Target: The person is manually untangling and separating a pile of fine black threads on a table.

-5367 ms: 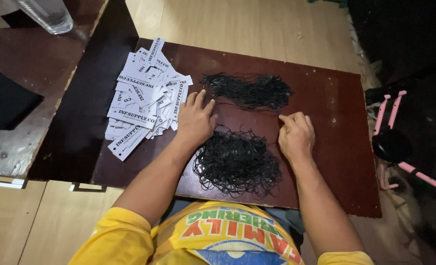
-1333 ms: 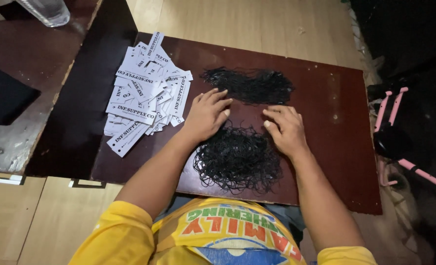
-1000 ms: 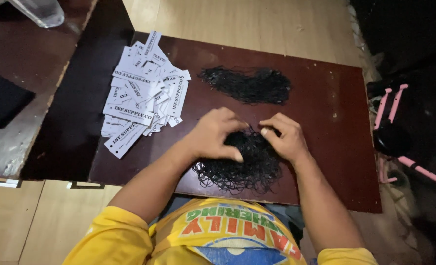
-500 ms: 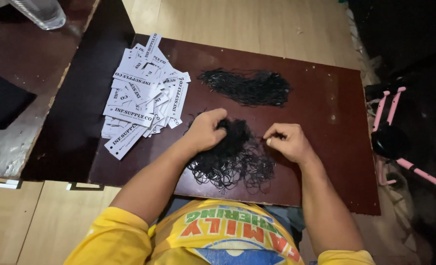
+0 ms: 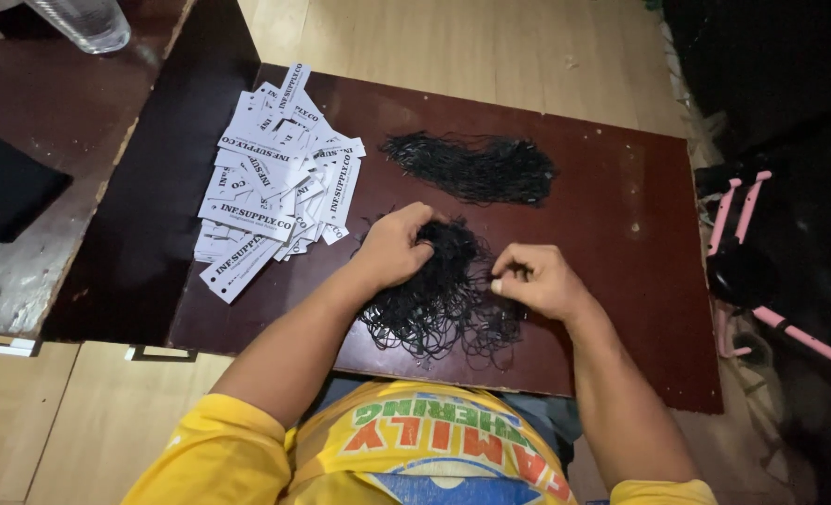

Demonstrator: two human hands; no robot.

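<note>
Left hand [image 5: 395,245] was closed on a clump of the near pile of black string loops [image 5: 439,299], bunching it up at the pile's top-left edge. Right hand [image 5: 539,281] pinched a few strands at the pile's right side, thumb against fingertips. Versus half a second before: hands sat slightly further apart, pile was pulled a bit looser. Five seconds back both palms were flat. Far string pile [image 5: 476,166] and white paper tags [image 5: 275,178] on the dark red board [image 5: 640,224] hadn't moved.
</note>
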